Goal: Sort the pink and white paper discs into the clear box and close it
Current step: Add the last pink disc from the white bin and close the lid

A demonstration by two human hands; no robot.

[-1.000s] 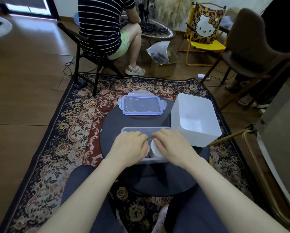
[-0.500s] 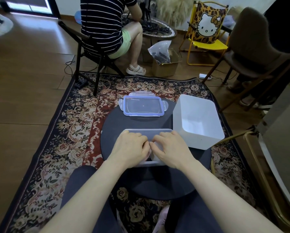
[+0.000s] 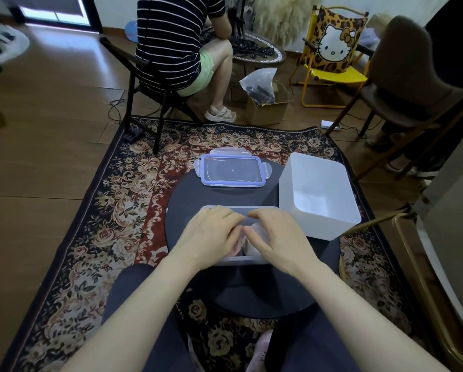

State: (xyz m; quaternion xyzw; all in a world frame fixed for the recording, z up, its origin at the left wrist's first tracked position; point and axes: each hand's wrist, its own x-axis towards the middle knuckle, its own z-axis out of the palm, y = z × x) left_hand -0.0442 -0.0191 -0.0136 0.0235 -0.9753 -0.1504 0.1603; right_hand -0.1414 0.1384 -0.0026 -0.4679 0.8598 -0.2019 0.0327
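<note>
Hands, left hand [image 3: 211, 234] and right hand [image 3: 274, 236], apparently curled over clear box [image 3: 262, 209].

Both hands are down over the clear box [image 3: 262, 209] on the round dark worktop [image 3: 187, 200], the left hand [image 3: 211, 234] and right hand [image 3: 274, 238] side by side, fingers [image 3: 254, 214] curled into it. A sliver of pink discs [image 3: 237, 249] and white discs [image 3: 259, 229] peeks between them. The lid [image 3: 233, 170] lies apart behind, and the white bin [image 3: 319, 194] stands just right.

Round dark table [image 3: 251, 291] bears clear box [image 3: 262, 209], lid [image 3: 233, 170], white bin [image 3: 319, 194].
</note>
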